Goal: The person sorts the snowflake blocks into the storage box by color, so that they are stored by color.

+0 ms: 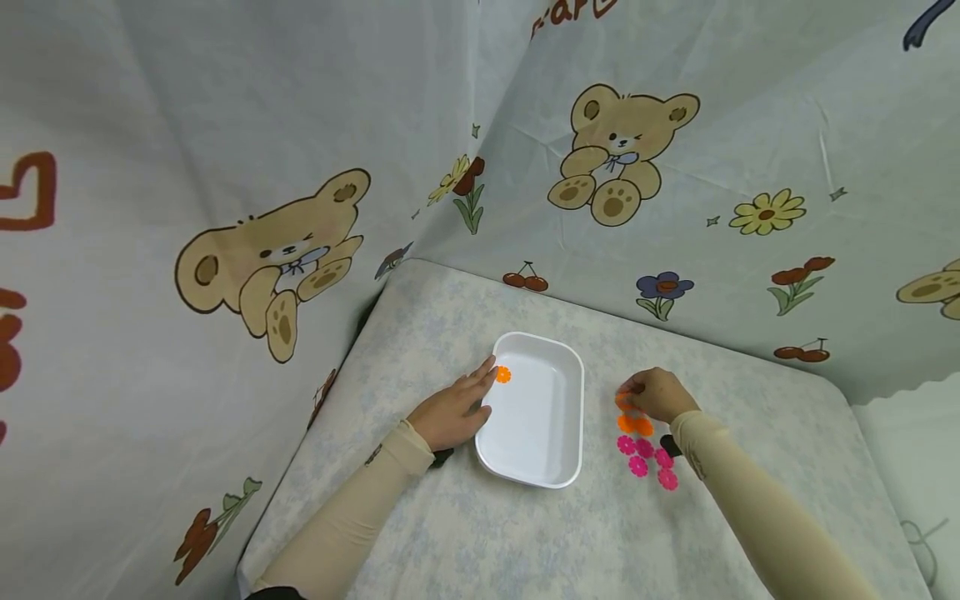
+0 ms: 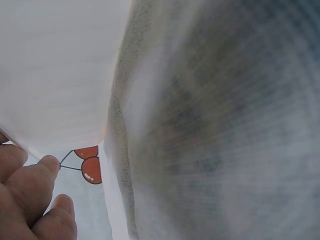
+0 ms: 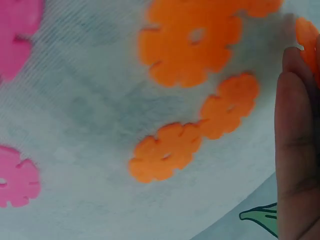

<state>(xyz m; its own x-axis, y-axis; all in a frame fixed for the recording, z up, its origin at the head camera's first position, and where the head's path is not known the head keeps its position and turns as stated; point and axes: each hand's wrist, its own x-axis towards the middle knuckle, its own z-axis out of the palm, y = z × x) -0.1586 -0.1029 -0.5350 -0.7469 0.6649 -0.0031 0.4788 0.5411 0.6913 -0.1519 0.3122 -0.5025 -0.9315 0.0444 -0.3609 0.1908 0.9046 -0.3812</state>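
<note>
A white rectangular tray [image 1: 531, 421] sits on the cloth-covered table. My left hand [image 1: 452, 412] rests against its left rim, fingers mostly straight; in the left wrist view the fingers [image 2: 30, 192] lie beside the tray's outer wall [image 2: 60, 75]. One orange flower-shaped plastic piece [image 1: 503, 374] lies inside the tray near those fingertips. To the right of the tray, my right hand [image 1: 660, 395] is over a group of orange flower pieces [image 1: 635, 426]. Between its fingertips, the right wrist view shows a pinched orange flower piece [image 3: 306, 36], partly hidden by the fingers.
Several pink flower pieces [image 1: 638, 466] lie just nearer than the orange ones. A dark band or device [image 1: 670, 445] shows under the right wrist. Bear-printed fabric [image 1: 622, 158] rises along the table's back and left edges.
</note>
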